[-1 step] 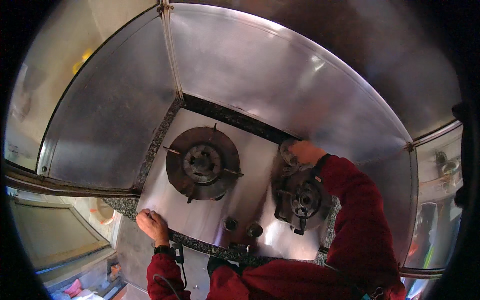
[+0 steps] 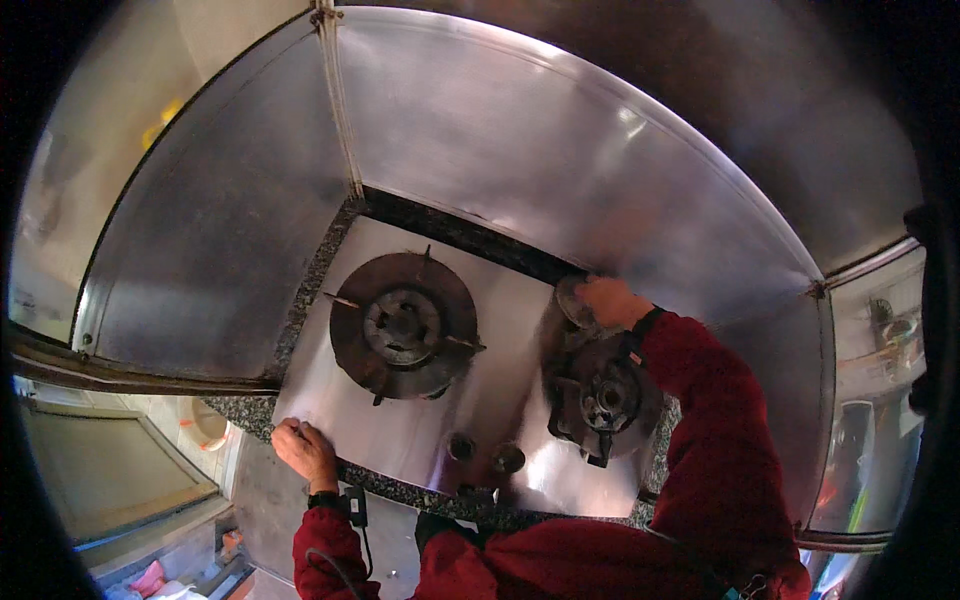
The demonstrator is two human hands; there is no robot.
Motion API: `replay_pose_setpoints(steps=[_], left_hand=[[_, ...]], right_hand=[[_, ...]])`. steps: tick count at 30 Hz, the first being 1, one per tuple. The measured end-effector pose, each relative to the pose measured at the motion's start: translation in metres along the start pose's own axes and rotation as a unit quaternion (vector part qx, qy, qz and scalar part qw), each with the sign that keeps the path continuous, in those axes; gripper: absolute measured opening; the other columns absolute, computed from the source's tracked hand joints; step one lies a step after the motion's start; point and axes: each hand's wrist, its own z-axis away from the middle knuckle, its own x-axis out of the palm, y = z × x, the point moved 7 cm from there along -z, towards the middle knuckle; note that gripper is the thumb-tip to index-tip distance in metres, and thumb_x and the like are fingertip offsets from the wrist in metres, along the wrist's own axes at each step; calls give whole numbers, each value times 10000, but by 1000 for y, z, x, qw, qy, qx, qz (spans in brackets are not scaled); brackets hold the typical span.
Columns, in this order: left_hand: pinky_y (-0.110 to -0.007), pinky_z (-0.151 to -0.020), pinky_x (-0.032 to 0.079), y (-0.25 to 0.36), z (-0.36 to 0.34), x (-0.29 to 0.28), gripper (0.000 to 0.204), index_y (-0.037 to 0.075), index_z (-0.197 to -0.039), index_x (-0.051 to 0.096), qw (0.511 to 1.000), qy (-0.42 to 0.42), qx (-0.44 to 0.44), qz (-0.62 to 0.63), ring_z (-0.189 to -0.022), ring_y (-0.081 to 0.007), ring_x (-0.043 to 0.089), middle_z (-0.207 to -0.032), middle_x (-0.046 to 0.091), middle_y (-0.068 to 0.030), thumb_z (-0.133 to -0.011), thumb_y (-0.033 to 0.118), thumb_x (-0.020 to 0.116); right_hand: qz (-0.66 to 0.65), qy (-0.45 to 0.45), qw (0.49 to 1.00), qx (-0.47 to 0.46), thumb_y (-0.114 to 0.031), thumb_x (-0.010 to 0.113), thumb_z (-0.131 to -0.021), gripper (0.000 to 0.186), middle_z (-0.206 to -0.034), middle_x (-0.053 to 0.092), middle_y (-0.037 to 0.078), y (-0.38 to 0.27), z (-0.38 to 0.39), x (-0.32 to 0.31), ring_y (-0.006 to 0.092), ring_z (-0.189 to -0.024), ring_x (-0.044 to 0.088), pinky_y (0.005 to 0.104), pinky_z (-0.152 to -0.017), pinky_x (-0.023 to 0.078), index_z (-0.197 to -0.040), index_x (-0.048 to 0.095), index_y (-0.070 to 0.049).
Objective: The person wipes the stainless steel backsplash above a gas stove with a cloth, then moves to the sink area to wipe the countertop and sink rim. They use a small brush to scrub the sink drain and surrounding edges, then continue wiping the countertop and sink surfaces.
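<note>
My right hand (image 2: 612,302) reaches to the back right of the steel stove top (image 2: 500,400). Its fingers press on a round grey pad (image 2: 573,301) that looks like a steel wool scourer, just behind the right burner (image 2: 610,398). At the front left corner of the stove, my left hand (image 2: 306,452) rests by the granite edge with its fingers curled in. Whether anything lies inside those fingers is hidden. A wide dark ring with prongs surrounds the left burner (image 2: 402,326).
Two dark knobs (image 2: 508,458) sit at the stove's front. Tall metal panels (image 2: 560,140) enclose the back and sides. A speckled granite border (image 2: 460,236) frames the stove. To the lower left are a framed panel (image 2: 110,465) and a pink item (image 2: 150,578).
My right hand and the round pad have shifted very slightly, and they look less blurred now. My left hand stays at the stove's corner.
</note>
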Motion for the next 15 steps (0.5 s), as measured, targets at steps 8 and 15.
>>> replay_pose_setpoints(steps=[8,15], left_hand=[[-458,-773,380,0,3,2,162,22,-919,533,1000,2,19,0,-871,-364,491,-893,519,-161,-863,175,532],[-483,-784,393,-2,2,2,170,28,-952,531,1000,0,28,-10,-895,-369,500,-914,519,-161,-876,180,547]], right_hand=[[-60,145,987,-20,-50,639,-749,563,-1128,530,210,-68,-24,-11,411,-943,593,494,-713,528,-1276,522,-210],[44,-5,993,109,-64,624,-747,425,-1071,677,140,-3,15,-36,343,-984,649,421,-780,550,-1168,647,-120]])
